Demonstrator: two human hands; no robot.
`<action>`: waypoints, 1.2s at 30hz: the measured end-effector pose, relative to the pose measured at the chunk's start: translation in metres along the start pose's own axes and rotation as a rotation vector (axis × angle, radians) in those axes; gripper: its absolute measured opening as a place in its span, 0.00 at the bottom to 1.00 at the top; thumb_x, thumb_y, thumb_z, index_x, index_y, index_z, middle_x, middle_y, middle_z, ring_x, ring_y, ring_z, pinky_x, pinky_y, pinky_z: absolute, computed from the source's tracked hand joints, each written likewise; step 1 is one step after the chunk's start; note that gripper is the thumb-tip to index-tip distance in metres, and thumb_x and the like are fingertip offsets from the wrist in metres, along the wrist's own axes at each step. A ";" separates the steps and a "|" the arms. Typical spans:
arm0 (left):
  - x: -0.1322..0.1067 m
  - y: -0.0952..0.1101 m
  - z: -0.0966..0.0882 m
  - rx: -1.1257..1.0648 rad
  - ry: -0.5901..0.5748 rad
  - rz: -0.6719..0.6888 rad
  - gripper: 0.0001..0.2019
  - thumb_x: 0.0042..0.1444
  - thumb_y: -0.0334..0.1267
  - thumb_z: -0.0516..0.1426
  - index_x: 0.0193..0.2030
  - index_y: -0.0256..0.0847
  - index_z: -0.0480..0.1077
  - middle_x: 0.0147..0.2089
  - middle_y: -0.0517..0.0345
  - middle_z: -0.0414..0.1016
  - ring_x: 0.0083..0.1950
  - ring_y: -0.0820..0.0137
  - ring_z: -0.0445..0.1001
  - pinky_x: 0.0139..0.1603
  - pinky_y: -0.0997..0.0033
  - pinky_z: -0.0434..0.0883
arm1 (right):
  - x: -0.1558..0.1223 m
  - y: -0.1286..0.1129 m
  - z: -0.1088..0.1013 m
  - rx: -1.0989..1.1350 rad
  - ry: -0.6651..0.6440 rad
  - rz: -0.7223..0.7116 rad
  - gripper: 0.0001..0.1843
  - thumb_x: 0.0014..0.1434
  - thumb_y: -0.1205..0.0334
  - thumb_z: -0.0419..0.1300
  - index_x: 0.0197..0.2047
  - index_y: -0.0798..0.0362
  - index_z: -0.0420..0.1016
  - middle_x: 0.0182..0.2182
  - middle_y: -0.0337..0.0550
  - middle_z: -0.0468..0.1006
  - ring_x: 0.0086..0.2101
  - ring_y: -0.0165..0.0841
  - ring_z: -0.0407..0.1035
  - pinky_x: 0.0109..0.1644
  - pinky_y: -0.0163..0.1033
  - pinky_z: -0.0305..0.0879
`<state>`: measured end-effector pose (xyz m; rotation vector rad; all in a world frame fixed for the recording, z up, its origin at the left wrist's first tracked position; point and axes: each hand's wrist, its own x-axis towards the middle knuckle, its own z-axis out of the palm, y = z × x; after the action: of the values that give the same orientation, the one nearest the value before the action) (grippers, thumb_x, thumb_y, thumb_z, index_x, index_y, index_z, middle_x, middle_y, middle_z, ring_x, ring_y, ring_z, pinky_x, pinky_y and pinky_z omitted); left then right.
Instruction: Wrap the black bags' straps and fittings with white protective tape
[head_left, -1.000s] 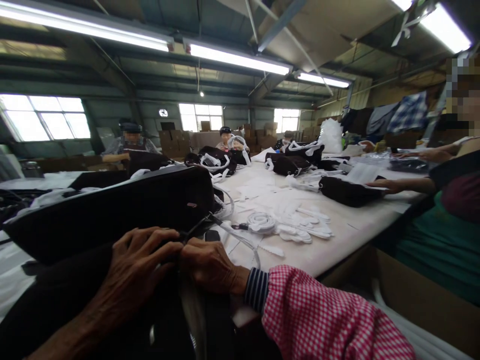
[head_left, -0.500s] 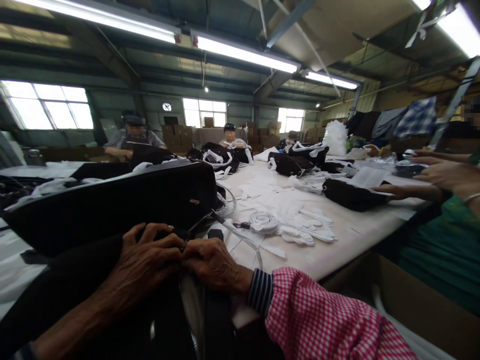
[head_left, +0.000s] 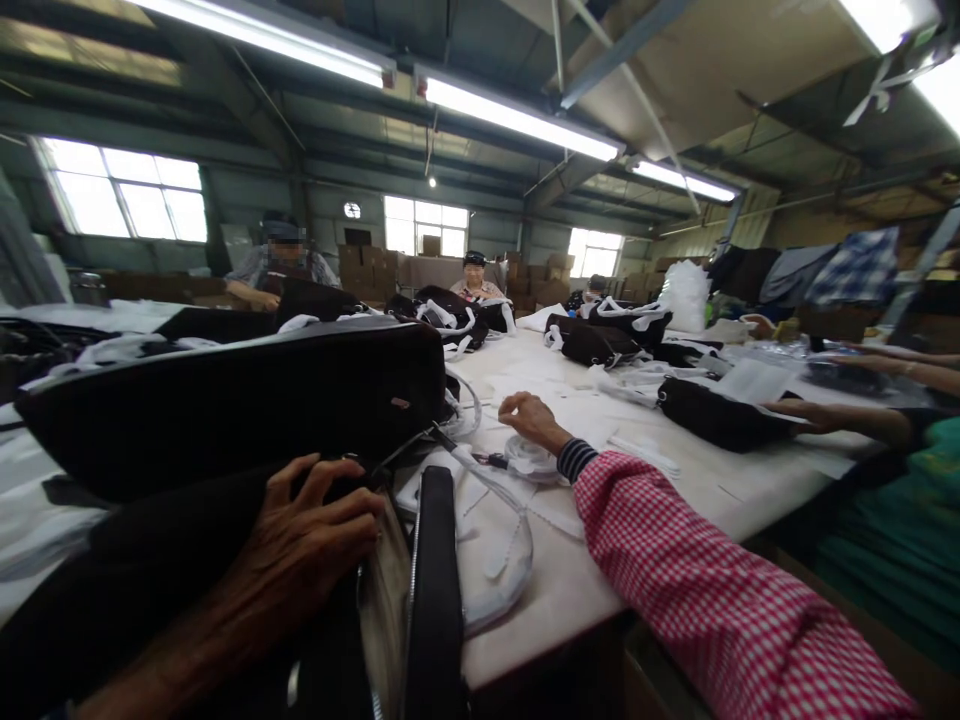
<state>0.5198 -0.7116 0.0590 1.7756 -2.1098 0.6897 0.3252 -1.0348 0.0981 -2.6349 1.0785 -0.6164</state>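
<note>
My left hand (head_left: 319, 525) grips the upper edge of a black bag (head_left: 187, 520) in front of me, its fingers bent over the fabric. Beside those fingers the bag's opening shows a pale lining (head_left: 386, 590) and a zip along its edge. A black panel with a zip edge (head_left: 439, 590) stands to the right of the opening. My right hand (head_left: 534, 418) is stretched out over the table, fingers loosely bent, with nothing visible in them. Just below it lies a coiled white strap (head_left: 529, 460), partly covered by my wrist.
A large black bag (head_left: 240, 410) lies beyond my left hand. A plastic-wrapped strap (head_left: 517, 560) loops over the table (head_left: 555, 620). At right, a co-worker's hand (head_left: 799, 412) touches a black bag (head_left: 716, 412). More bags (head_left: 600, 338) lie farther back; two people sit across.
My right hand has left the bag's edge beside my left hand and reached forward and right over the table. The black zip-edged panel now shows fully. My left hand stays on the bag.
</note>
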 end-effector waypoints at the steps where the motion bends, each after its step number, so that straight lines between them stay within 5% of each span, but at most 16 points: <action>1: 0.000 0.000 0.001 0.012 -0.004 0.008 0.08 0.65 0.36 0.58 0.39 0.55 0.78 0.50 0.69 0.83 0.63 0.51 0.65 0.70 0.38 0.40 | 0.004 0.002 0.009 -0.016 -0.030 -0.009 0.06 0.59 0.66 0.67 0.40 0.53 0.84 0.46 0.46 0.83 0.48 0.37 0.74 0.52 0.37 0.64; 5: -0.002 0.002 0.005 0.047 0.024 0.008 0.10 0.63 0.32 0.59 0.40 0.56 0.77 0.49 0.67 0.83 0.63 0.50 0.65 0.70 0.36 0.41 | 0.010 -0.004 0.030 -0.071 -0.093 -0.014 0.04 0.56 0.67 0.69 0.37 0.54 0.84 0.43 0.49 0.84 0.49 0.39 0.73 0.50 0.38 0.63; 8: -0.002 0.004 0.006 0.049 0.068 -0.005 0.12 0.62 0.29 0.59 0.40 0.55 0.77 0.47 0.65 0.83 0.62 0.49 0.65 0.70 0.35 0.42 | 0.005 -0.005 0.024 -0.067 -0.082 -0.015 0.04 0.60 0.65 0.66 0.37 0.52 0.84 0.42 0.47 0.84 0.48 0.38 0.73 0.50 0.38 0.62; 15: -0.003 0.007 0.004 0.006 0.061 0.022 0.14 0.62 0.26 0.54 0.42 0.50 0.76 0.44 0.59 0.80 0.56 0.56 0.69 0.72 0.38 0.40 | -0.043 0.017 -0.036 0.009 -0.044 -0.013 0.07 0.58 0.65 0.61 0.33 0.54 0.81 0.29 0.41 0.79 0.35 0.34 0.71 0.38 0.36 0.61; 19: -0.001 0.008 0.005 -0.036 0.112 0.040 0.13 0.62 0.25 0.52 0.39 0.49 0.74 0.39 0.61 0.76 0.48 0.60 0.71 0.70 0.40 0.45 | -0.082 0.042 -0.070 0.053 -0.135 0.014 0.07 0.54 0.66 0.59 0.29 0.57 0.78 0.23 0.40 0.75 0.29 0.32 0.70 0.33 0.35 0.60; 25: 0.000 0.012 0.008 -0.001 0.156 0.027 0.14 0.68 0.26 0.51 0.37 0.47 0.73 0.37 0.61 0.75 0.46 0.62 0.71 0.67 0.42 0.52 | -0.122 0.063 -0.090 0.013 -0.203 0.009 0.06 0.51 0.64 0.62 0.29 0.56 0.80 0.27 0.42 0.80 0.30 0.34 0.72 0.34 0.36 0.62; 31: 0.000 0.010 0.009 -0.011 0.154 0.044 0.15 0.66 0.23 0.50 0.37 0.47 0.73 0.36 0.62 0.74 0.46 0.61 0.71 0.66 0.40 0.51 | -0.096 0.030 -0.084 -0.130 -0.093 -0.033 0.13 0.63 0.59 0.59 0.44 0.54 0.83 0.46 0.47 0.83 0.45 0.37 0.75 0.48 0.38 0.67; 36: -0.001 0.012 0.010 0.012 0.152 -0.004 0.13 0.68 0.27 0.52 0.39 0.48 0.74 0.40 0.62 0.77 0.48 0.61 0.73 0.68 0.41 0.51 | -0.049 -0.006 -0.047 -0.340 -0.158 -0.011 0.10 0.67 0.61 0.60 0.45 0.54 0.82 0.49 0.48 0.82 0.50 0.41 0.75 0.54 0.44 0.69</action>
<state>0.5095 -0.7145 0.0484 1.6766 -2.0047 0.8109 0.2756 -0.9978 0.1273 -2.9149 1.2136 -0.2358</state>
